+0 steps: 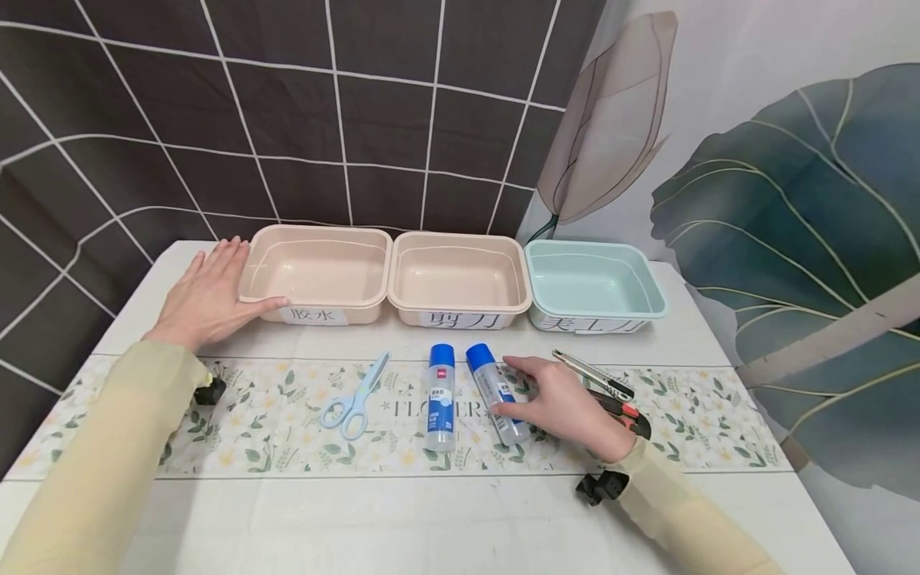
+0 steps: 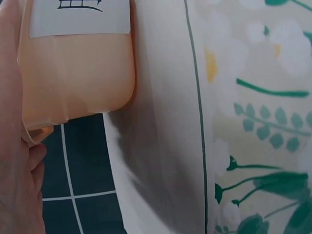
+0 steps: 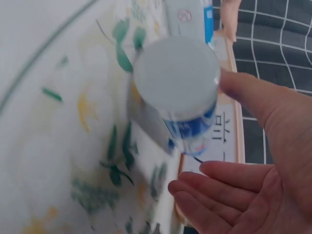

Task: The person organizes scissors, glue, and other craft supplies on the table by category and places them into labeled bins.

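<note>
At the upper left, my left hand (image 1: pixel 212 295) rests against the end of the left peach bin (image 1: pixel 316 313), thumb over its front rim and fingers along its side. My right hand (image 1: pixel 564 403) is around the right glue bottle (image 1: pixel 496 387), a clear bottle with a blue cap lying tilted on the table. In the right wrist view its thumb (image 3: pixel 243 90) is right at the bottle's base, and the other fingers (image 3: pixel 229 195) are spread apart from it. A second glue bottle (image 1: pixel 441 403) lies just left. Light-blue scissors (image 1: pixel 355 399) lie farther left.
A middle peach bin (image 1: pixel 460 315) and a mint bin (image 1: pixel 596 311) continue the row, each with a paper label in front. Two utility knives, a silver one (image 1: pixel 592 374) and a black-and-red one (image 1: pixel 625 414), lie beside and partly behind my right hand. A floral runner (image 1: pixel 251 431) crosses the white table.
</note>
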`<act>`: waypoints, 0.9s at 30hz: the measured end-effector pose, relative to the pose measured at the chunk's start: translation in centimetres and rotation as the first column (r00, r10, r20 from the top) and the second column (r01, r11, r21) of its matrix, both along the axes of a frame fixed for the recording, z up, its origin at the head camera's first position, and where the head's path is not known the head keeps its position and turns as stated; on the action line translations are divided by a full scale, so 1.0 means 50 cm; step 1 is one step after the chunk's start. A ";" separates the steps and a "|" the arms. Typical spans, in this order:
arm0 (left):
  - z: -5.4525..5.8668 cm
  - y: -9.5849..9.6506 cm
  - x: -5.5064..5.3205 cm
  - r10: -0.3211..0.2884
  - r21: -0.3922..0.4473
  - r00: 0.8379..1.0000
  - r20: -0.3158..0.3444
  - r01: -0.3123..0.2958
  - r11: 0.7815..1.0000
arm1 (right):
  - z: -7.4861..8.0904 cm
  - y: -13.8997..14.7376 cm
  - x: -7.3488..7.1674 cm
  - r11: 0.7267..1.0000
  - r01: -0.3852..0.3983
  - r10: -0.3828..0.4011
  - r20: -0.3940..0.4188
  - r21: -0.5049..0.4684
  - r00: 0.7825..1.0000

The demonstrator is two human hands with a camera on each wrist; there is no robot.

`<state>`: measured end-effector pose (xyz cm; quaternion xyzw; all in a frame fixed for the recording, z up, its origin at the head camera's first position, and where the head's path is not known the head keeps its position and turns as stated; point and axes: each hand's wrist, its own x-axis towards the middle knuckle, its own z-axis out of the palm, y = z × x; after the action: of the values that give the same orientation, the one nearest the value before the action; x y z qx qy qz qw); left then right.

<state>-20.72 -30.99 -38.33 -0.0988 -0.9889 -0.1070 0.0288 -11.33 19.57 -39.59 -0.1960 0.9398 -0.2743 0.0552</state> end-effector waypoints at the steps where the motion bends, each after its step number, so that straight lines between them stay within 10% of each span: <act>1: 0.000 0.000 -0.001 -0.001 -0.001 1.000 0.000 0.001 1.000 | -0.004 -0.002 0.001 1.000 -0.002 0.002 0.003 -0.011 1.000; 27: 0.001 -0.002 -0.003 -0.001 0.029 1.000 0.023 0.001 1.000 | -0.005 -0.037 -0.006 0.989 0.023 -0.022 0.009 -0.146 1.000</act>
<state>-20.86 -31.11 -38.28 -0.0976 -0.9875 -0.1223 0.0188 -11.62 17.71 -39.83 -0.1878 0.9192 -0.3437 0.0409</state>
